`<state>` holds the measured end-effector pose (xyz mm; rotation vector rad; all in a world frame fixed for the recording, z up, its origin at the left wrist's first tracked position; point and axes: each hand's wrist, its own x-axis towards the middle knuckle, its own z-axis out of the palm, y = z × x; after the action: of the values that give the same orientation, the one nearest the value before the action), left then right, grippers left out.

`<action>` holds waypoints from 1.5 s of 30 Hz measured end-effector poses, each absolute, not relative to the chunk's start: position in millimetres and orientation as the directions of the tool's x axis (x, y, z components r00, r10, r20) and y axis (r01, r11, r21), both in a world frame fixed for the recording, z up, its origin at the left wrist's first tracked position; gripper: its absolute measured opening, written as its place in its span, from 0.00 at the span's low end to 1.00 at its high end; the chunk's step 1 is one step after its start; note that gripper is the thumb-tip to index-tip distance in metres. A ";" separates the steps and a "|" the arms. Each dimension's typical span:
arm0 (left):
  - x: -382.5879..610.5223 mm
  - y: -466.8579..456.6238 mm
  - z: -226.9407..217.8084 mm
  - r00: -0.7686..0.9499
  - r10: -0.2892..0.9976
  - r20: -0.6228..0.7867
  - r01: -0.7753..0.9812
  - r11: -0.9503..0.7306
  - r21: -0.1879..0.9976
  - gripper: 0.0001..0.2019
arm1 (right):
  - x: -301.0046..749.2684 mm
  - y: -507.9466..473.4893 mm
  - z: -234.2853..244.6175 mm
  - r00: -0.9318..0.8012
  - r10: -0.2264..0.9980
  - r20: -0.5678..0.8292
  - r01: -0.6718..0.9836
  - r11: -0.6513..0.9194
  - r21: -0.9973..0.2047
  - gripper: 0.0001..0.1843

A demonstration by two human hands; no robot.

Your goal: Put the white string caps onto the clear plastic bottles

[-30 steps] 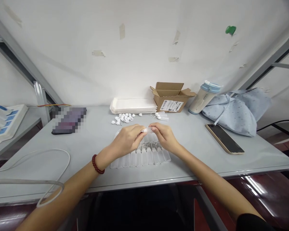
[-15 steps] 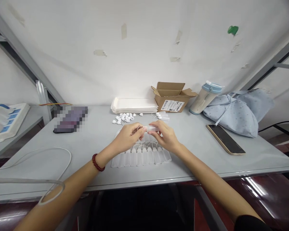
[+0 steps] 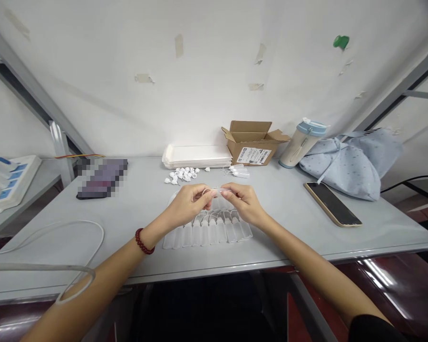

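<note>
My left hand (image 3: pixel 189 203) is closed in a pinch near the middle of the table, on a white cord loop (image 3: pixel 206 191) at the neck of a small clear plastic bottle (image 3: pixel 218 190). Touching the same bottle from the other side, my right hand (image 3: pixel 245 204) is closed with thumb and forefinger on it and covers most of it. Below the hands lie rows of small frosted bottles (image 3: pixel 206 233) with white cord loops at their necks. The back row is partly hidden by my hands.
White caps (image 3: pixel 186 175) are heaped behind my left hand. Two loose bottles (image 3: pixel 239 171) lie before an open carton (image 3: pixel 255 152), beside stacked white trays (image 3: pixel 199 156). A tumbler (image 3: pixel 301 145), cloth bag (image 3: pixel 342 164) and phone (image 3: pixel 331 204) are right; a white cable (image 3: pixel 102 232) is left.
My right hand's fingers have curled in and lowered slightly, covering more of the bottle that showed between them. The left hand keeps its pinch. The whole view has shifted slightly.
</note>
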<state>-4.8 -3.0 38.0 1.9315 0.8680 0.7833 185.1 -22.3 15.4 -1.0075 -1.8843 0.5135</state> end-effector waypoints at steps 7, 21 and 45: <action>-2.1 1.8 33.4 0.514 0.848 0.126 0.243 -0.285 0.927 0.18 | 187.3 -19.5 18.7 -0.215 0.920 0.327 0.306 0.381 -0.872 0.24; -7.2 12.1 30.5 0.348 0.934 0.082 0.206 -0.161 0.965 0.13 | 202.3 -5.1 22.3 -0.067 0.979 0.193 0.175 0.202 -0.964 0.26; -12.7 19.5 36.6 0.314 0.895 0.317 0.367 -0.422 0.829 0.11 | 265.3 42.8 -19.6 -0.017 0.947 0.322 0.906 0.150 -0.395 0.08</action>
<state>-12.7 19.5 36.6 1.9399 1.1144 1.0528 265.3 42.8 -19.6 -1.7615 -1.9274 0.1046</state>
